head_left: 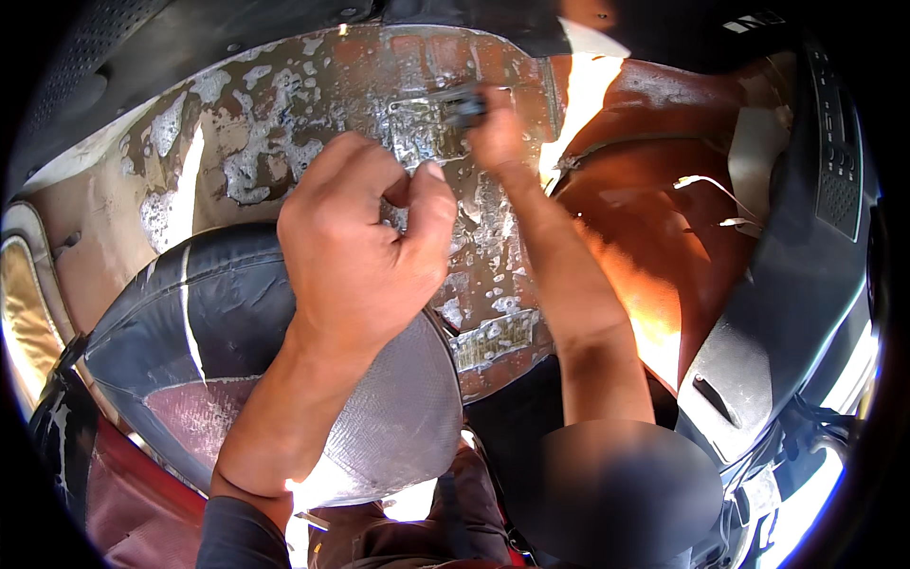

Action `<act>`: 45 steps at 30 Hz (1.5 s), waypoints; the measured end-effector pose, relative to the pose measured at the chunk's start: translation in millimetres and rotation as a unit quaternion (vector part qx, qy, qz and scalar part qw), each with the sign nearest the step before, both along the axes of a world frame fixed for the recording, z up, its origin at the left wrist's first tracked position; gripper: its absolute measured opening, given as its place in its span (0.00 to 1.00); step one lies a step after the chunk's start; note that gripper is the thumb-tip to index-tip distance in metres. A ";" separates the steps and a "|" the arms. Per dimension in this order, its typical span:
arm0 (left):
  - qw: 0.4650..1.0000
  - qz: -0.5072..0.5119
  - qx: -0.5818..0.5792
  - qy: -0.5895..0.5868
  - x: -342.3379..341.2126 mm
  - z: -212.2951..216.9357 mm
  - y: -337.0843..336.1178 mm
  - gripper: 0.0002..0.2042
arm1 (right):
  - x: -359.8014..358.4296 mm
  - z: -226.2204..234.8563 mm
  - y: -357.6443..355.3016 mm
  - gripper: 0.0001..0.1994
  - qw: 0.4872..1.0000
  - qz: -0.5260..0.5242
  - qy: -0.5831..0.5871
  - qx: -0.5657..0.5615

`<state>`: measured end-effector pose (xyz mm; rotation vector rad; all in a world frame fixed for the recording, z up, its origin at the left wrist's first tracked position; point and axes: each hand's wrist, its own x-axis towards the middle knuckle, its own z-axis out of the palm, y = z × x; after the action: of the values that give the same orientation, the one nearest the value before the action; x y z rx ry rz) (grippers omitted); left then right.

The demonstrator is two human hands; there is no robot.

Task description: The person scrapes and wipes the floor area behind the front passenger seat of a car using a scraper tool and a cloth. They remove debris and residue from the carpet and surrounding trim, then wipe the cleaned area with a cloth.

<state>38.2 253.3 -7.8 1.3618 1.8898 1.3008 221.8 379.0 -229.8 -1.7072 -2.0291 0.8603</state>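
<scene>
Nearest to me, my left hand point(365, 237) is raised with its fingers curled and the thumb bent toward them. Whether anything is inside the curl is hidden. Farther off and slightly right, my right hand point(498, 137), smeared by motion, grips a small dark brush-like tool point(464, 109). The tool is at a wet brownish panel point(408, 57) streaked with white suds. Patches of foam point(248, 175) spread over the panel's left part. A black and grey vehicle seat point(389, 408) lies below my left hand and forearm.
To the right is an orange-red surface point(645, 247) with a thin white cable point(711, 180) near it. Dark trim point(796, 275) with a grey section runs down the right side. A reddish-brown cushion point(133, 503) is at the lower left. A blurred dark oval point(630, 498) covers part of the lower right.
</scene>
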 end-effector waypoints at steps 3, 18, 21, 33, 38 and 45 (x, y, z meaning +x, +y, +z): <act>1.000 -0.017 0.015 0.007 -2.1 -3.1 -4.0 0.11 | 89.5 5.4 49.4 0.10 0.985 -0.055 -0.135 0.089; 1.000 0.002 -0.002 0.006 -2.4 1.7 -3.9 0.11 | 46.9 13.2 -58.8 0.14 0.996 -0.036 -0.071 -0.041; 1.000 0.000 0.007 0.009 1.6 -0.3 -1.0 0.11 | 86.2 17.0 -7.3 0.19 0.952 -0.142 -0.265 -0.064; 1.000 -0.001 0.003 -0.016 6.3 3.2 2.4 0.09 | -10.0 -50.3 -171.1 0.16 0.982 0.034 0.105 -0.156; 1.000 0.012 -0.001 0.001 -2.7 3.6 -3.0 0.10 | 40.3 10.3 -162.6 0.13 0.979 -0.194 -0.054 -0.016; 1.000 0.000 -0.018 -0.020 6.5 4.7 -2.3 0.11 | -29.5 -34.0 -132.2 0.13 0.952 -0.302 -0.054 0.008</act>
<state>44.6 250.9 -3.1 1.3094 1.8778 1.2780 192.3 246.8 -263.8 -2.2204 -1.4107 0.5461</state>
